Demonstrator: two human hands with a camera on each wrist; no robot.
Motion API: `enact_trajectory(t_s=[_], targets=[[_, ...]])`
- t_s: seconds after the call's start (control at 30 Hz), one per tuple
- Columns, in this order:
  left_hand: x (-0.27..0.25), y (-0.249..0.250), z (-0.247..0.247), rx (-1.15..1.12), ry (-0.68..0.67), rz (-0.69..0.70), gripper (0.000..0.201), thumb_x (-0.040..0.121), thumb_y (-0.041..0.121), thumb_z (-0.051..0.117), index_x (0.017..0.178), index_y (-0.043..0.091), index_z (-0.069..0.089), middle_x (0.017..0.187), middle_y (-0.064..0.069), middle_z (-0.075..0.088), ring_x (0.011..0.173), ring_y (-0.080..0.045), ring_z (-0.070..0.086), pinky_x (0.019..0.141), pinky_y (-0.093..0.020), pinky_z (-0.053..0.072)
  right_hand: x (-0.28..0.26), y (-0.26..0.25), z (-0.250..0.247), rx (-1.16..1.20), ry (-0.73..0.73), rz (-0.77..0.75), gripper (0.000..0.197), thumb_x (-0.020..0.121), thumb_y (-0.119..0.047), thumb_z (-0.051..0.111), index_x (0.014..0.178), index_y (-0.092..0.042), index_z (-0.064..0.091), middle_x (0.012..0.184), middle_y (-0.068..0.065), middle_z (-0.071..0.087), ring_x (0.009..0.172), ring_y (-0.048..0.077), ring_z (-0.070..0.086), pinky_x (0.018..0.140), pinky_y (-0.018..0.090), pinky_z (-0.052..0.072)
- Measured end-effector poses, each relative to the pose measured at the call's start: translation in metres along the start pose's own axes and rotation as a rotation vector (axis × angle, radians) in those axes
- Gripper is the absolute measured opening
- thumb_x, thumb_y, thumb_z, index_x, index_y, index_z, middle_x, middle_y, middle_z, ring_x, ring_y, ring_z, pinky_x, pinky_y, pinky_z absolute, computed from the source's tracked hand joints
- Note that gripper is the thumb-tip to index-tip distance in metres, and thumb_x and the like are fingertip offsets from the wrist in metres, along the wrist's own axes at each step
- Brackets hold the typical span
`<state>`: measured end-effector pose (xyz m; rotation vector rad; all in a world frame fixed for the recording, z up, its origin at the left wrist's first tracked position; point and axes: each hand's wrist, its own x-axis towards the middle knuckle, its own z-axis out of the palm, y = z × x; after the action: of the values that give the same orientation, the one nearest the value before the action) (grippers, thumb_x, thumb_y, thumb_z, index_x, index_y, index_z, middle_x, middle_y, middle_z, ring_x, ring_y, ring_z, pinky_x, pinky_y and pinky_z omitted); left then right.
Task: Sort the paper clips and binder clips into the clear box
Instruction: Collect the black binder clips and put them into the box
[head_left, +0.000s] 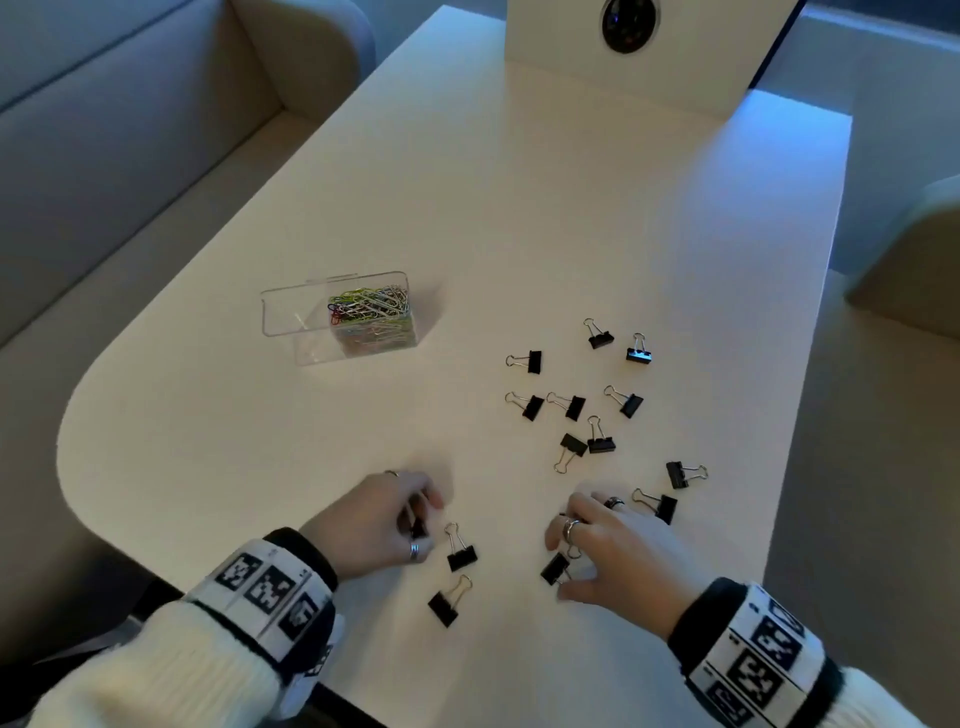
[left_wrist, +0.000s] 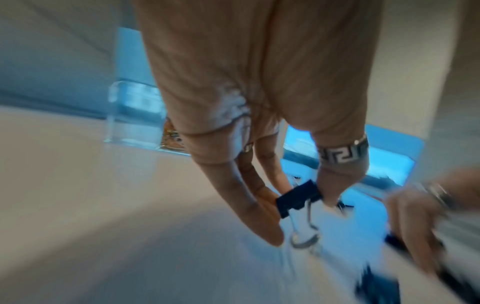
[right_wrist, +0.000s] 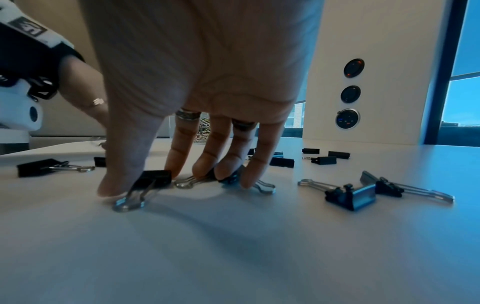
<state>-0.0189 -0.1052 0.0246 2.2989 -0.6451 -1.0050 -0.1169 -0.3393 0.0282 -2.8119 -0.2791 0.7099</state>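
A clear box (head_left: 291, 317) stands on the white table (head_left: 571, 208), left of centre, with coloured paper clips (head_left: 371, 312) heaped in its right half. Several black binder clips (head_left: 571, 405) lie scattered to its right. My left hand (head_left: 421, 519) pinches one black binder clip (left_wrist: 296, 197) between thumb and fingers, just above the table. My right hand (head_left: 558, 564) reaches down onto the table. Its thumb and index finger pinch a binder clip (right_wrist: 153, 179), and its other fingertips press on a second clip (right_wrist: 230, 178). Two loose clips (head_left: 461, 553) lie between my hands.
A white upright panel (head_left: 623, 52) with round sockets (right_wrist: 348, 92) stands at the table's far end. A beige sofa (head_left: 104, 156) runs along the left. The table's rounded near-left corner (head_left: 78, 467) is close to my left arm. The left wrist view is blurred.
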Motion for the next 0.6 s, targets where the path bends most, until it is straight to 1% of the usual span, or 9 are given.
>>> enact_trajectory(t_s=[0.07,0.1,0.13,0.2,0.27,0.37,0.43,0.5,0.6], targets=[[0.0,-0.001,-0.008,-0.298,0.071,-0.059,0.018,0.079,0.01,0.066,0.095,0.015,0.06,0.083,0.001,0.06,0.064,-0.001,0.056,0.064,-0.012,0.046,-0.001,0.0,0.004,-0.046,0.016,-0.005,0.047,0.05,-0.066,0.072,0.085,-0.037,0.062,0.084,-0.014,0.057,0.079,0.009,0.058,0.058,0.02,0.042],[0.0,0.0,-0.011,-0.492,0.088,-0.088,0.014,0.082,0.006,0.061,0.095,0.012,0.061,0.083,-0.003,0.061,0.061,-0.001,0.057,0.062,-0.015,0.049,-0.001,-0.001,0.006,-0.065,0.029,0.011,0.049,0.039,-0.072,0.071,0.074,-0.039,0.061,0.074,-0.016,0.056,0.068,0.006,0.059,0.053,0.018,0.043],[0.0,0.002,-0.014,-0.676,0.099,-0.122,0.015,0.087,-0.001,0.054,0.095,0.008,0.062,0.083,-0.005,0.062,0.058,-0.002,0.057,0.059,-0.017,0.051,-0.001,-0.001,0.009,-0.078,0.063,0.019,0.051,0.034,-0.076,0.068,0.069,-0.04,0.06,0.069,-0.017,0.055,0.063,0.005,0.058,0.051,0.018,0.044],[0.001,0.007,-0.017,-0.954,0.108,-0.196,0.027,0.091,-0.008,0.038,0.093,0.003,0.063,0.077,-0.006,0.066,0.053,-0.004,0.054,0.055,-0.019,0.053,-0.003,-0.004,0.017,-0.065,0.097,-0.002,0.051,0.036,-0.079,0.064,0.068,-0.039,0.06,0.068,-0.017,0.054,0.061,0.006,0.058,0.053,0.02,0.046],[0.002,0.012,-0.02,-1.106,0.099,-0.241,0.029,0.092,-0.005,0.035,0.089,0.001,0.063,0.067,-0.004,0.065,0.051,-0.008,0.051,0.051,-0.02,0.053,-0.005,-0.008,0.02,-0.077,0.097,-0.018,0.05,0.038,-0.077,0.066,0.067,-0.038,0.06,0.068,-0.016,0.055,0.061,0.007,0.057,0.053,0.021,0.047],[0.007,0.019,-0.019,-1.234,0.08,-0.28,0.027,0.094,0.006,0.04,0.084,0.0,0.064,0.062,-0.006,0.058,0.049,-0.014,0.052,0.049,-0.023,0.053,-0.003,-0.012,0.023,-0.06,0.128,-0.015,0.041,0.042,-0.062,0.076,0.066,-0.034,0.059,0.068,-0.014,0.056,0.061,0.009,0.058,0.053,0.023,0.047],[0.008,0.022,-0.017,-1.308,0.074,-0.284,0.028,0.094,0.01,0.04,0.083,-0.001,0.063,0.06,-0.007,0.059,0.049,-0.016,0.057,0.052,-0.026,0.056,-0.002,-0.012,0.026,-0.036,0.161,-0.005,0.035,0.045,-0.051,0.08,0.067,-0.033,0.059,0.068,-0.013,0.056,0.061,0.01,0.058,0.054,0.024,0.048],[0.009,0.025,-0.015,-1.347,0.047,-0.28,0.03,0.095,0.011,0.038,0.083,-0.002,0.062,0.061,-0.009,0.062,0.052,-0.019,0.062,0.056,-0.027,0.057,-0.001,-0.012,0.027,-0.015,0.197,0.014,0.03,0.047,-0.044,0.078,0.068,-0.032,0.059,0.068,-0.013,0.057,0.061,0.01,0.058,0.055,0.024,0.049],[0.011,0.027,-0.009,-1.358,-0.005,-0.307,0.031,0.096,0.013,0.038,0.086,-0.003,0.062,0.065,-0.011,0.065,0.057,-0.021,0.066,0.058,-0.028,0.058,-0.001,-0.016,0.017,0.1,0.288,0.046,0.02,0.055,-0.037,0.069,0.07,-0.032,0.058,0.069,-0.014,0.057,0.062,0.009,0.059,0.058,0.021,0.048]])
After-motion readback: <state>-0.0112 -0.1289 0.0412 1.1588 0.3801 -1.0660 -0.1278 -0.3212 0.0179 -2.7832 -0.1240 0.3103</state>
